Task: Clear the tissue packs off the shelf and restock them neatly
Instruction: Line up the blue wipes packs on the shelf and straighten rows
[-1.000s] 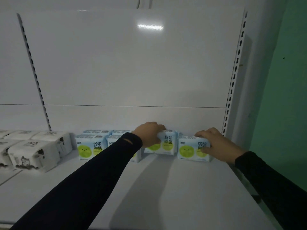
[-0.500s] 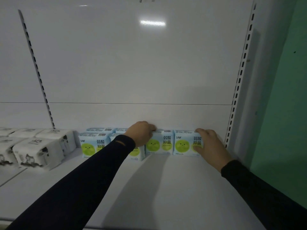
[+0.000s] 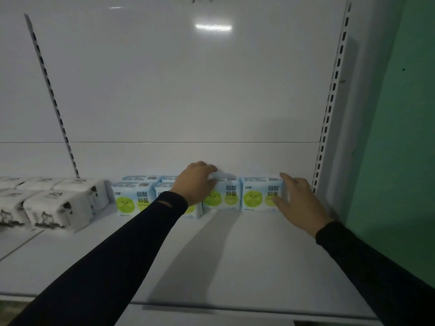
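Several light-blue tissue packs with green smiling circles stand in a row at the back of the white shelf (image 3: 235, 255). My left hand (image 3: 196, 182) grips the top left of one pack (image 3: 226, 195) near the middle of the row. My right hand (image 3: 300, 201) lies flat against the right side of the rightmost pack (image 3: 259, 196), fingers spread. These two packs stand side by side against the back panel. More blue packs (image 3: 133, 198) stand to the left, partly hidden by my left forearm.
White tissue packs with black ink prints (image 3: 58, 205) fill the left part of the shelf. A slotted upright (image 3: 329, 109) bounds the shelf on the right, with a green wall (image 3: 400, 137) beyond it. Another slotted upright (image 3: 51, 95) runs at the left.
Both hands have pushed the two right packs back against the rear panel and together. My right hand has loosened from gripping its pack to resting on its side.
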A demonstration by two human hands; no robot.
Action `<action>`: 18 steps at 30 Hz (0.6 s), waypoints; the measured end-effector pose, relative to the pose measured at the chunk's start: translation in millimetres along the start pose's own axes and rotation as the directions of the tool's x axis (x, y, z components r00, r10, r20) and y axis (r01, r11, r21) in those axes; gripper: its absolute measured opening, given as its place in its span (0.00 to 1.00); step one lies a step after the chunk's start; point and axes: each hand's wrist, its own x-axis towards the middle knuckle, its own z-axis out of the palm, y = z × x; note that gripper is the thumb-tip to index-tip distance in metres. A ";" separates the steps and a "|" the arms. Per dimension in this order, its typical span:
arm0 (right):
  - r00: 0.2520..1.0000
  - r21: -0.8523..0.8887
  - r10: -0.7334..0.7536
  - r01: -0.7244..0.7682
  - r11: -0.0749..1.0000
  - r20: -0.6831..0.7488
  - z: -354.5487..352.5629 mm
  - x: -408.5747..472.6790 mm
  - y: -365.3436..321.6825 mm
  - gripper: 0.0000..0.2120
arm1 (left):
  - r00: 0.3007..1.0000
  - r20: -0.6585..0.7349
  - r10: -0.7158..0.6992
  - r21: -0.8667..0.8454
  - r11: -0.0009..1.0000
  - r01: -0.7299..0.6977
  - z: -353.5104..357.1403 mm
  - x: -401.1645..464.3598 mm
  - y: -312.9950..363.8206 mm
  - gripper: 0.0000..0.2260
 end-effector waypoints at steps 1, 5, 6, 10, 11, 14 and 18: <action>1.000 -0.015 -0.017 0.016 1.000 -0.014 -4.6 -4.7 0.2 0.32 | 1.000 -0.013 0.025 -0.016 1.000 -0.025 -1.0 -3.1 2.5 0.15; 0.991 -0.097 -0.085 0.076 0.992 -0.100 -26.5 -37.0 2.1 0.29 | 0.992 -0.025 0.121 -0.100 0.987 -0.123 -1.7 -29.4 28.7 0.17; 0.988 -0.107 -0.095 0.082 0.991 -0.124 -31.9 -50.0 2.1 0.28 | 0.988 -0.016 0.151 -0.123 0.981 -0.152 -1.3 -38.7 38.3 0.18; 0.943 -0.190 -0.162 0.109 0.976 -0.289 -53.9 -123.6 1.6 0.25 | 0.945 -0.051 0.324 -0.228 0.917 -0.326 1.8 -74.3 78.0 0.20; 0.938 -0.239 -0.136 0.060 0.969 -0.318 -60.9 -147.6 -0.8 0.25 | 0.925 -0.066 0.374 -0.258 0.889 -0.378 3.8 -83.6 88.4 0.20; 0.912 -0.356 -0.031 -0.128 0.926 -0.408 -78.2 -228.5 -9.5 0.26 | 0.850 -0.138 0.508 -0.376 0.767 -0.520 12.0 -121.0 122.6 0.20; 0.851 -0.419 0.212 -0.435 0.797 -0.480 -91.2 -360.0 -25.9 0.26 | 0.731 -0.200 0.652 -0.521 0.561 -0.643 41.1 -185.7 171.5 0.18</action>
